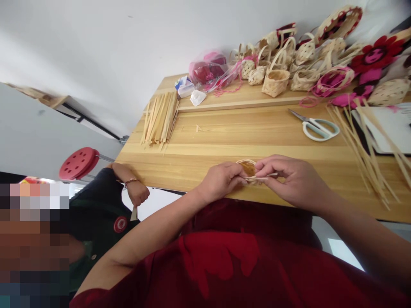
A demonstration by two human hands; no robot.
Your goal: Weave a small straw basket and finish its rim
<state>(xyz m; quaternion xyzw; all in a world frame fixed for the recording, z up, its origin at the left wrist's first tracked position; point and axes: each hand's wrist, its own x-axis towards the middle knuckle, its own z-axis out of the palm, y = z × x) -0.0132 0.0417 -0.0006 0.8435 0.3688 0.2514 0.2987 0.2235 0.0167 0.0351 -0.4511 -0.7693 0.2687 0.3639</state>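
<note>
The bare left forearm (144, 239) rises from the lower left of the frame, the bare right forearm (362, 235) from the lower right. The left hand (220, 182) and right hand (292, 182) meet near the centre, fingers curled and pinching.

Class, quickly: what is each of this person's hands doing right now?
Left hand: closed, pinching a small woven basket.
Right hand: closed, pinching the same basket.
</note>
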